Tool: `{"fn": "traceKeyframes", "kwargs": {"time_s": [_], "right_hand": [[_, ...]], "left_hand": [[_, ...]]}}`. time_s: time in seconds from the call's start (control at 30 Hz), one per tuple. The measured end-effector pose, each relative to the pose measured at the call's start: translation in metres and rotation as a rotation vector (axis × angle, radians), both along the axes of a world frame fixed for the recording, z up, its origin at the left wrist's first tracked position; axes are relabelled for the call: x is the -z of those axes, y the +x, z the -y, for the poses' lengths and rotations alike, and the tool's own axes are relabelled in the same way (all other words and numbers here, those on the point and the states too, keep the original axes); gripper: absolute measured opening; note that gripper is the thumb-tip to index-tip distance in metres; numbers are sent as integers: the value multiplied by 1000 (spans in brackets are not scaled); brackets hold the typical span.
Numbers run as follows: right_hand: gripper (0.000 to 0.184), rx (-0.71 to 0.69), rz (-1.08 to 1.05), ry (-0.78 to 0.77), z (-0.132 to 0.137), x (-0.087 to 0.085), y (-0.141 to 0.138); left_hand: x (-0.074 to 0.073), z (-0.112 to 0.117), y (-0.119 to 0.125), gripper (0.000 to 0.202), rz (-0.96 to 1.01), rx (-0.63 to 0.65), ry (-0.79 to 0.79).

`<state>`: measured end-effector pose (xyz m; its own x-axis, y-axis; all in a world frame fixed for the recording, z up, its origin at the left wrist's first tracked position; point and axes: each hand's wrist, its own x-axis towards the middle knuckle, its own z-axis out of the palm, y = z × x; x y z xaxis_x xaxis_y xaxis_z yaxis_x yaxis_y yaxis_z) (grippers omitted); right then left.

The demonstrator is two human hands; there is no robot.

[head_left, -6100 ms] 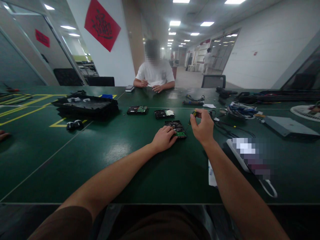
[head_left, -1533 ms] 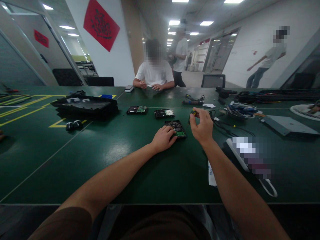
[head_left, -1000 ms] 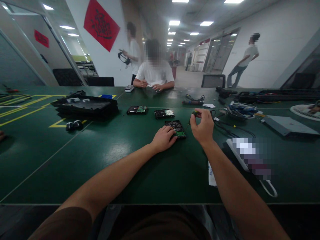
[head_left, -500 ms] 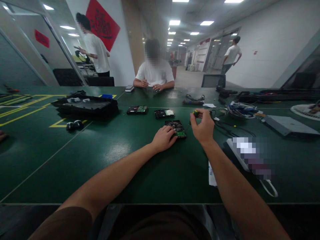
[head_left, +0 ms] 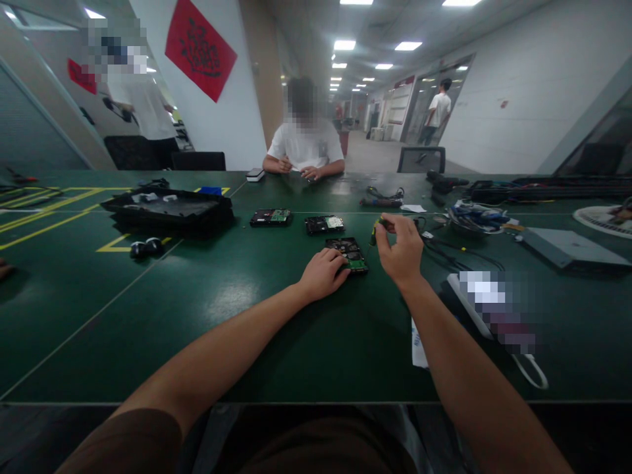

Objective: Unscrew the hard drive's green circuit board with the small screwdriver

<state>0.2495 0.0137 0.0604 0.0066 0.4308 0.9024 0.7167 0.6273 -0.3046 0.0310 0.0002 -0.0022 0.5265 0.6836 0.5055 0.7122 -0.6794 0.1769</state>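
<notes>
A hard drive [head_left: 349, 249] lies on the green table, its black casing and green circuit board facing up. My left hand [head_left: 323, 271] holds it by the left and near side, fingers bent over the edge. To the right of the drive, my right hand [head_left: 401, 245] is closed around a small screwdriver [head_left: 374, 234] with a yellow-green and black handle. The screwdriver points down beside the drive, and its thin tip is hard to make out. Two more hard drives lie beyond: one with a bright board [head_left: 324, 224], another with a green board [head_left: 270, 216] further left.
Left stands a black tray [head_left: 168, 209] with small pieces inside. On the right are bundled cables [head_left: 476, 217], a grey metal box [head_left: 573, 247] and a white-edged device [head_left: 469, 306], partly blurred out. A person [head_left: 303, 145] sits across the table [head_left: 237, 349].
The screwdriver has tilted in my right hand and more of its handle shows. My left hand and the hard drive stay in place. Two people in the background have moved.
</notes>
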Motion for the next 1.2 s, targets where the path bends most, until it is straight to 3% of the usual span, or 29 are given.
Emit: {"fn": "traceKeyframes", "kwargs": {"time_s": [1.2], "right_hand": [[27, -9, 18, -26, -1, 2, 0]], "left_hand": [[1, 1, 0, 29, 0, -7, 7]]}}
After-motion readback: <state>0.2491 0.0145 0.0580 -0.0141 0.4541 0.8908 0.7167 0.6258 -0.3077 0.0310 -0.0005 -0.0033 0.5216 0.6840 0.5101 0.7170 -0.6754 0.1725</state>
